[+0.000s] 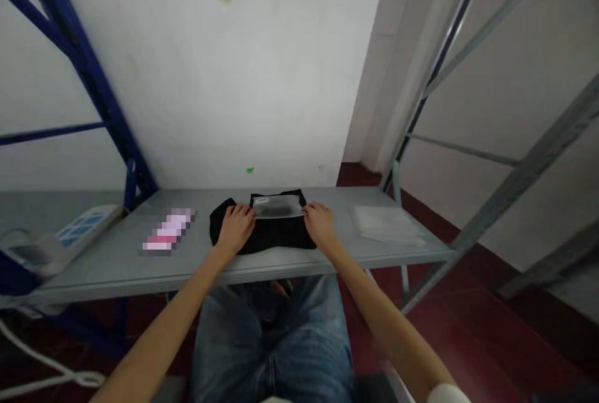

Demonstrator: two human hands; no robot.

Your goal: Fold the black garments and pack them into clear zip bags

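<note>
A piece of black fabric (276, 236), its kind not clear, lies on the grey tabletop in front of me. On top of it is a clear plastic bag (278, 206) with a small white label at its upper left. The near left corner of the bag is pinched by my left hand (238, 226), which rests on the fabric. Across from it, my right hand (320, 223) has its fingers closed on the bag's right corner. Some black fabric shows behind the bag, and a bunched part sticks out left of my left hand.
A stack of clear plastic bags (386, 226) lies to the right on the grey table (126, 259). Left is a pixelated, phone-like object (171, 228); farther left, a white device (88, 228) with blue panels. Blue posts (98, 78) and grey metal bars (528, 166) flank the table.
</note>
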